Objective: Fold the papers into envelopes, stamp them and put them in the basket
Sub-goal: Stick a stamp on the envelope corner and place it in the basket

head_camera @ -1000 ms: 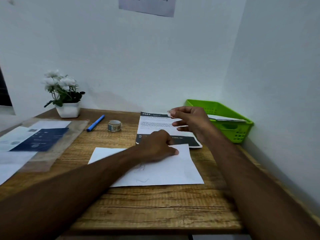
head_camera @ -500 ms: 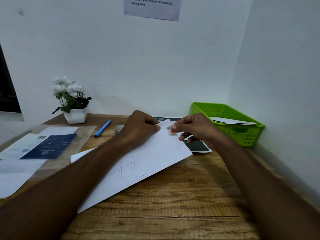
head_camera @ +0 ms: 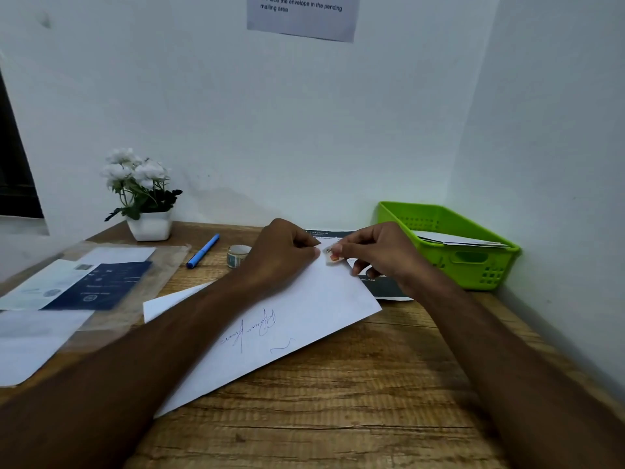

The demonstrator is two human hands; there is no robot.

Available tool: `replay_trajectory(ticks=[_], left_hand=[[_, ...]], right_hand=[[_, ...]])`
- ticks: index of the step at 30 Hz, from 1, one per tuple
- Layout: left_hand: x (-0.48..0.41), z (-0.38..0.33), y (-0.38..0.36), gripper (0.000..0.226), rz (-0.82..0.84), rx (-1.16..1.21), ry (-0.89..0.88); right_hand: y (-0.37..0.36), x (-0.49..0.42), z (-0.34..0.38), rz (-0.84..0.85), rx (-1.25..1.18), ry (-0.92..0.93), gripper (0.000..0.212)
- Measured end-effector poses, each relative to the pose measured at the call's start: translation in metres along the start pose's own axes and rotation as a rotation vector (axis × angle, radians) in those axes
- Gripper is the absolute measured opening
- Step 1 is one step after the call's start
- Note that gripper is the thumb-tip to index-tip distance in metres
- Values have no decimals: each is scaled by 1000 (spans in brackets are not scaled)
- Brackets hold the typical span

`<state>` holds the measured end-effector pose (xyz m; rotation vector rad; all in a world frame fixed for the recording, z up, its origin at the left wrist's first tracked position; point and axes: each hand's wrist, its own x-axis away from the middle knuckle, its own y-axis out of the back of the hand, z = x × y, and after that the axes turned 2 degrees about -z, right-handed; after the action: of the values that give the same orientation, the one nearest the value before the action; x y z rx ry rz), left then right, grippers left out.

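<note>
Tilts envelope [head_camera: 287, 333], flat a second ago, up from the desk [head_camera: 372, 401]; pinches its corner in left fingers [head_camera: 306, 240], stamp [head_camera: 332, 257] in right fingers [head_camera: 351, 243]. Likely stamping; pressing it flat next.

The person's two forearms are bare along all their visible length, and the left hand [head_camera: 280, 252] and right hand [head_camera: 382, 255] are likewise uncovered, with a pale, short-trimmed nail showing at the tip of one of the right hand's fingers [head_camera: 355, 241].

Wall notice [head_camera: 301, 15] cut by top edge, stamp [head_camera: 333, 254] lettering illegible, left papers [head_camera: 84, 286] blurred.
</note>
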<state>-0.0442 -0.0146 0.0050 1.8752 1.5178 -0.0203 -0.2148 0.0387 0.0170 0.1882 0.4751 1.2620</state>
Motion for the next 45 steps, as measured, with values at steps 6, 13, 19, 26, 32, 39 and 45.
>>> replay_trajectory(ticks=[6,13,19,26,32,39,45], left_hand=[[1,0,-1,13,8,-11,-25],[1,2,-1,7,13,-14,-69],[-3,8,-5,9,-16,-59,-141],[-3,10,-7,12,-31,-73,-139],[-3,10,-7,11,-42,-51,-148],[-3,10,-7,8,-63,-53,-155],[-3,11,-8,9,-60,-47,-162]], right_hand=[[-3,-1,0,-25,12,-4,14],[-4,0,0,-50,4,-2,6],[-7,0,-1,-66,17,26,3],[-8,0,-3,-61,31,40,4],[-7,2,-2,-55,30,47,8],[-8,1,-1,-66,39,39,4],[-8,2,-1,-75,39,37,3]])
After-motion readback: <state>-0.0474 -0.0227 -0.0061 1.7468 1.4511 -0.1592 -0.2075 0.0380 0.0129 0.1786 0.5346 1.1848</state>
